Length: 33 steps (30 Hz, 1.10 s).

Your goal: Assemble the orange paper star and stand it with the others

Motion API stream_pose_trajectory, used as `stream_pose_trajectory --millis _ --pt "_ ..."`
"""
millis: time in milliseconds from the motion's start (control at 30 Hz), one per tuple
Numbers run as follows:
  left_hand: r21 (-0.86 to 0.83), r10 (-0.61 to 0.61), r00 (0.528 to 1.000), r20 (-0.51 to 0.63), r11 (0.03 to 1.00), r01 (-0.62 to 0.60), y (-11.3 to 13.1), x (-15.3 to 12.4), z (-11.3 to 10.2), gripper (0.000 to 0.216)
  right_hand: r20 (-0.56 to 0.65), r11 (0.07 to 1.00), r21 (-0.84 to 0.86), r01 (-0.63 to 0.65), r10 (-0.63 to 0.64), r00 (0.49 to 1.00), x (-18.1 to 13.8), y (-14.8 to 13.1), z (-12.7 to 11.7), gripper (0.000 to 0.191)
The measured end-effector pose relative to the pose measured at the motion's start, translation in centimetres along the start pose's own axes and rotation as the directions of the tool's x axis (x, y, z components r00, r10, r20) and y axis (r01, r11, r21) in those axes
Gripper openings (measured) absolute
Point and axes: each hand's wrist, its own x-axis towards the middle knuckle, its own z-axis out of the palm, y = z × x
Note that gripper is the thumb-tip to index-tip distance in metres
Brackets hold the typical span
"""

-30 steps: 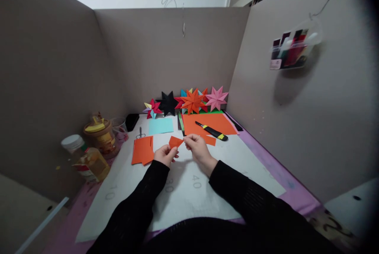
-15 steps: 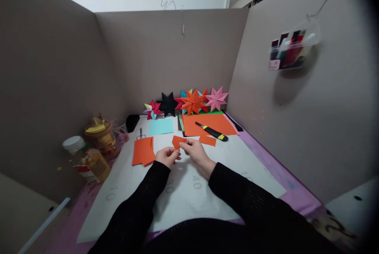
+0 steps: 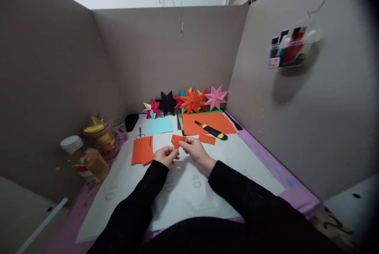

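Note:
Between my two hands is a small piece of orange paper (image 3: 177, 140) with angled edges, raised a little off the white sheet. My left hand (image 3: 166, 156) pinches its lower edge near the corner. Thumb and fingers of my right hand (image 3: 194, 150) are closed on its right side. Left of my left hand lies a pile of orange paper pieces (image 3: 142, 150), one partly under the hand. Just beyond my right hand is another small orange paper piece (image 3: 207, 139). A black and yellow box cutter (image 3: 211, 130) rests across a large orange sheet (image 3: 189, 123).
Folded paper stars (image 3: 193, 100) stand along the back wall. A light blue paper (image 3: 160, 126), small scissors (image 3: 140, 133) and a black phone-like object (image 3: 131, 122) lie at the back left. A glue-like bottle (image 3: 91, 165) and a tub (image 3: 102, 137) line the left side. Partition walls enclose the table.
The camera view has shifted slightly. Both hands keep hold of the orange paper, with hardly any other movement visible.

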Motion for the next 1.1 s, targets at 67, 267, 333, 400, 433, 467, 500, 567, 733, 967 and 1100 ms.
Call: stream_pose_trajectory --millis 67,267,333,400,433,467,500,567,733,967,1100 --pt "0.009 0.024 1.0 -0.012 1.0 -0.024 -0.1 0.1 -0.1 0.024 0.048 1.0 0.01 -0.012 0.012 0.999 -0.1 0.2 0.3 0.027" --pt "0.061 0.042 0.999 0.025 0.997 -0.043 -0.4 -0.1 0.2 0.021 0.034 0.994 0.097 -0.046 0.043 0.999 0.0 0.5 0.4 0.025" --pt "0.092 0.064 0.998 0.023 0.994 -0.066 -0.5 0.0 0.0 0.02 0.05 0.987 0.143 -0.068 0.061 0.997 0.3 0.3 0.0 0.023" --pt "0.112 0.138 0.99 -0.016 0.984 -0.136 -0.5 0.2 -0.4 0.021 0.128 0.976 0.173 -0.132 0.11 0.986 0.5 0.1 -0.5 0.023" --pt "0.119 0.191 0.981 -0.041 0.976 -0.185 -0.5 0.4 -0.7 0.022 0.178 0.968 0.179 -0.176 0.144 0.974 0.5 -0.1 -0.7 0.023" --pt "0.128 0.247 0.967 -0.062 0.963 -0.238 -0.4 0.5 -1.0 0.025 0.226 0.959 0.179 -0.219 0.177 0.958 0.6 -0.2 -0.9 0.023" --pt "0.144 0.302 0.951 -0.069 0.946 -0.29 -0.3 0.6 -1.4 0.03 0.268 0.95 0.174 -0.259 0.208 0.941 0.6 -0.3 -1.1 0.023" --pt "0.205 0.4 0.915 -0.045 0.9 -0.384 0.0 0.5 -1.9 0.032 0.344 0.936 0.154 -0.316 0.249 0.905 0.6 -0.4 -1.3 0.022" --pt "0.288 0.541 0.834 0.111 0.785 -0.548 1.1 -0.3 -2.4 0.011 0.48 0.919 0.116 -0.378 0.281 0.831 0.6 -0.4 -1.9 0.016" --pt "0.24 0.491 0.804 0.337 0.781 -0.577 1.4 0.3 -3.3 0.016 0.547 0.907 0.037 -0.419 0.333 0.768 0.9 -0.4 -2.6 0.013" --pt "0.26 0.521 0.805 0.283 0.767 -0.587 1.1 0.4 -3.2 0.012 0.515 0.922 0.054 -0.383 0.303 0.802 0.8 -0.7 -2.3 0.015"
